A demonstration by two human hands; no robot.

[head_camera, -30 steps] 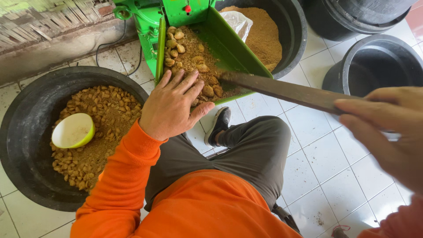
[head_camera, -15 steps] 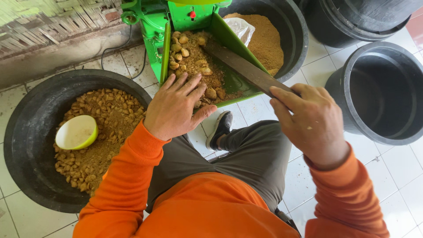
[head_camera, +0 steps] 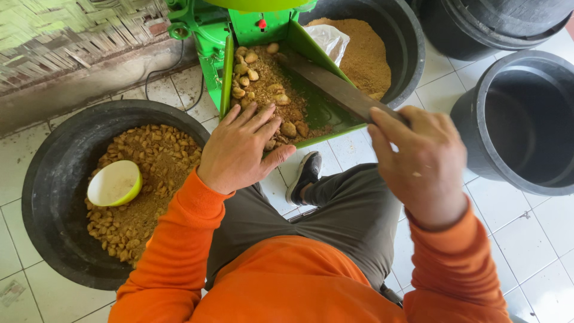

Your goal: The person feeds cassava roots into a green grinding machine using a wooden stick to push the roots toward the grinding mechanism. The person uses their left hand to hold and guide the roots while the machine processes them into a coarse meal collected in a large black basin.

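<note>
The right hand [head_camera: 421, 161] is gripping the near end of a long, flat, dark-brown wooden stick [head_camera: 338, 90], fingers clenched over it so that the held end is hidden beneath the knuckles. The stick's long axis is running diagonally — from the hand at the lower right up toward the upper left — and its far end is pointing into the bright-green metal feed tray [head_camera: 320, 113] of a green machine [head_camera: 197, 30], lying along the tray's right-hand wall. The left hand [head_camera: 242, 149] is resting palm down at the tray's near lip, released and holding nothing, its spread fingers lying on the pale-brown lumps and crumbs [head_camera: 263, 84] that are filling the left half of the tray. Left of that hand, a wide black round tub [head_camera: 54, 173] is sitting on the white tiled floor [head_camera: 526, 239], holding more of the same brown lumps, with a small pale-green plastic bowl [head_camera: 113, 182] lying on top of them. Beyond the tray, another black tub [head_camera: 400, 36] is holding fine tan meal and a crumpled white plastic bag [head_camera: 329, 39]. A further black round tub [head_camera: 514, 119] is standing just right of the right hand. The person — orange sleeves, grey trousers — is planting a dark shoe [head_camera: 306, 174] under the tray's lip.
</note>
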